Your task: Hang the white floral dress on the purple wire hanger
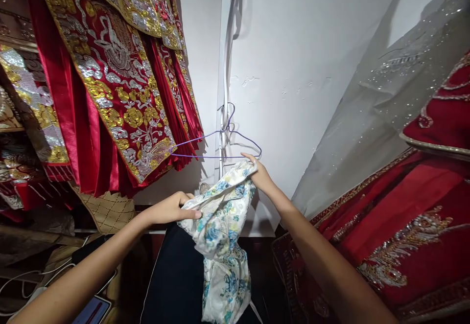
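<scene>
A white garment [223, 221] printed with blue and yellow flowers hangs in folds between my hands. My left hand [178, 208] is closed on its left upper edge, with the thumb lying over the cloth. At the upper right corner my right hand [258, 173] grips the fabric, and its index finger points up toward the hanger. Just above the garment, a purple wire hanger [216, 157] hangs by its hook from a white strap [224, 64] along the wall. The cloth hides some of my fingers.
Red costumes [121, 84] with gold and silver embroidery hang at left. On the right is a red beaded dress [400, 206], beside sheer sparkly fabric [341, 118]. A phone [93, 310] and white cables [46, 275] lie at lower left. A white wall [293, 45] stands ahead.
</scene>
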A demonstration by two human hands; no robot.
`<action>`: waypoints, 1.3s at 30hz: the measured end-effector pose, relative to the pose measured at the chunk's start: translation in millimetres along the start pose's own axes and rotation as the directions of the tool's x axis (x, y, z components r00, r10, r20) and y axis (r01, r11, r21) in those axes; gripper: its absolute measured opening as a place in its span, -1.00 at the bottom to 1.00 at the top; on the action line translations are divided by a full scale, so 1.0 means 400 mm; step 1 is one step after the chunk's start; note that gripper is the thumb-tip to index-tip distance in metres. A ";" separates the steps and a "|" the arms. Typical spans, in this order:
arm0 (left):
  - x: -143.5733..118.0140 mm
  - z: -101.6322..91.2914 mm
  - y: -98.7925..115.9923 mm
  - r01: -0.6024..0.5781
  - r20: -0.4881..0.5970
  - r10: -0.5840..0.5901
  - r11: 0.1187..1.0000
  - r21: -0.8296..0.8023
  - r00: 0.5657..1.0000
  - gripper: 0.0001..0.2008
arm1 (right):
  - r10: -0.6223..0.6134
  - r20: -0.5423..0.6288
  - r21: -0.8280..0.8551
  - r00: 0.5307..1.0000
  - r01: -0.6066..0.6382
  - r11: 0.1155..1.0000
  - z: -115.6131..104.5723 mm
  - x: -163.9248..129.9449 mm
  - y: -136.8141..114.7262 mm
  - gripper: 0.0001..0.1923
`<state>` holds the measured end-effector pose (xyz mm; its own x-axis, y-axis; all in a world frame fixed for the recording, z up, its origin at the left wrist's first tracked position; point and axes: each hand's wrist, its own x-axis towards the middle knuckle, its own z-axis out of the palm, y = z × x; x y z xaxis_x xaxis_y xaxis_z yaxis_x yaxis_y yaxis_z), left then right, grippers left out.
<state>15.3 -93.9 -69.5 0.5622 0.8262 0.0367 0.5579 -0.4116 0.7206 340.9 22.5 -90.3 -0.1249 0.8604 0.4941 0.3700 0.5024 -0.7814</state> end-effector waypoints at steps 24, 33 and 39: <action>0.130 -0.157 0.041 0.057 -0.551 0.220 0.896 0.441 0.805 -0.52 | -0.022 0.137 -0.088 0.990 0.034 0.996 -0.142 -0.105 -0.153 -0.70; 0.285 -0.185 0.130 -0.212 -0.499 0.325 0.939 0.271 0.803 -0.66 | -0.004 0.243 0.024 0.970 -0.001 1.000 -0.075 -0.137 -0.176 -0.68; 0.262 -0.198 0.126 -0.205 -0.341 0.331 0.912 0.357 0.880 -0.65 | 0.079 0.079 -0.063 0.994 -0.074 0.995 -0.168 -0.148 -0.212 -0.17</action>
<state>54.0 2.7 25.5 0.4715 0.7218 0.5066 0.6110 -0.6817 0.4025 378.9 -76.7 -27.8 -0.1682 0.9013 0.3992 0.4357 0.4313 -0.7900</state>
